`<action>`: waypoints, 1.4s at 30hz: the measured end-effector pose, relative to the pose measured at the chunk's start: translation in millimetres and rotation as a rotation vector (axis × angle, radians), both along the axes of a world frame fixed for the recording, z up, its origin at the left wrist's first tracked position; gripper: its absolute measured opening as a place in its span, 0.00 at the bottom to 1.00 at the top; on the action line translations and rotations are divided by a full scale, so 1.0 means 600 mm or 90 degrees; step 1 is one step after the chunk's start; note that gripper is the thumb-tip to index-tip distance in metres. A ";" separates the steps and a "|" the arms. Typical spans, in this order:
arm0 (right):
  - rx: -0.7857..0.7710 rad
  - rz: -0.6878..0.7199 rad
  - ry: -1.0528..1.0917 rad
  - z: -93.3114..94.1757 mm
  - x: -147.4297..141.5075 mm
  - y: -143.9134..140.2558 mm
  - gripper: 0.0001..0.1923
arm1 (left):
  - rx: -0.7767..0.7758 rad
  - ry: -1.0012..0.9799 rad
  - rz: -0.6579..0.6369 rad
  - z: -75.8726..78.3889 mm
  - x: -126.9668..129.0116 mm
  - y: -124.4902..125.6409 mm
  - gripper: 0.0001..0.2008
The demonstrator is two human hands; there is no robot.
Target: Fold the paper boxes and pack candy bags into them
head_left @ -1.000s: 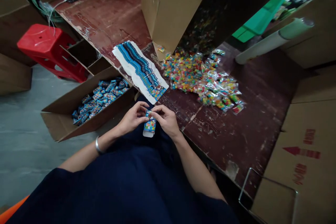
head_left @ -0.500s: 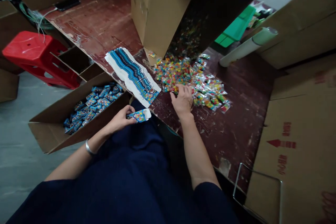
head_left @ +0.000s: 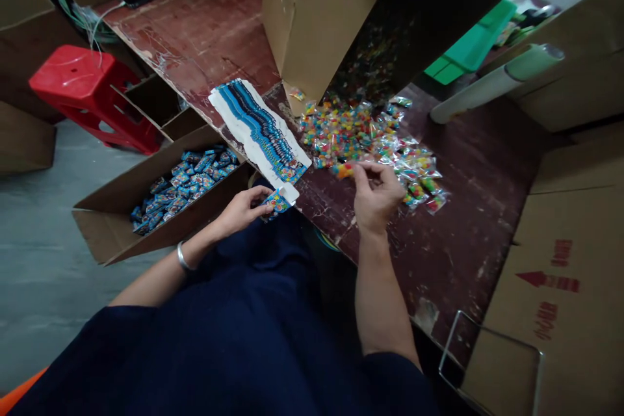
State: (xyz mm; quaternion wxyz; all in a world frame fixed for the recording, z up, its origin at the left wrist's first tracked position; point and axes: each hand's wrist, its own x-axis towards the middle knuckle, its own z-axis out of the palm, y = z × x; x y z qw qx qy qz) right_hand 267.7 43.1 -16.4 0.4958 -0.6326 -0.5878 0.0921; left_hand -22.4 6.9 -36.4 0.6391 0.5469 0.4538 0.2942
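Note:
My left hand point(head_left: 246, 209) grips a small blue printed candy box point(head_left: 279, 202) whose white end flap stands open toward the right. Between the thumb and fingers of my right hand point(head_left: 377, 192) is a small clear packet of colourful candy point(head_left: 342, 170), held just above the table edge. Behind that hand spreads a heap of similar candy packets point(head_left: 361, 130). A fanned row of flat blue cartons point(head_left: 263, 136) lies on a white sheet, just beyond the box in my left hand.
An open carton point(head_left: 104, 234) at lower left holds many filled-looking blue boxes. A large tipped cardboard box point(head_left: 322, 19) stands behind the heap. A red stool point(head_left: 73, 78), a green bin point(head_left: 468, 52), a white roll point(head_left: 492, 88) and a big printed carton point(head_left: 550, 221) surround the red-brown table point(head_left: 209, 32).
My right hand has lifted from the heap, pinching a candy packet. My left hand has brought the box closer to the table edge, and the view has shifted slightly.

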 end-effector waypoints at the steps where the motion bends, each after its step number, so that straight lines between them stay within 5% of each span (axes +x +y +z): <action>1: 0.001 0.011 0.058 0.015 -0.019 -0.018 0.11 | 0.004 -0.001 0.007 0.003 0.007 0.000 0.19; 6: -0.027 0.106 0.050 0.058 -0.096 -0.074 0.08 | 0.002 -0.045 0.008 0.024 0.037 -0.003 0.17; 12: -0.054 0.171 -0.075 0.054 -0.114 -0.072 0.11 | 0.003 -0.115 0.057 0.038 0.054 -0.012 0.20; 18: -0.137 0.246 0.199 0.027 -0.117 -0.093 0.14 | 0.041 -0.187 0.128 0.044 0.060 -0.020 0.32; 24: -0.131 0.235 0.215 0.001 -0.129 -0.108 0.09 | 0.043 -0.146 0.093 0.045 0.063 -0.024 0.20; 31: -0.096 0.213 0.363 0.016 -0.147 -0.094 0.15 | 0.016 -0.222 0.130 0.044 0.069 -0.019 0.26; 42: -0.268 0.266 0.357 0.053 -0.116 -0.061 0.12 | 0.104 -0.117 0.078 0.061 0.055 -0.018 0.24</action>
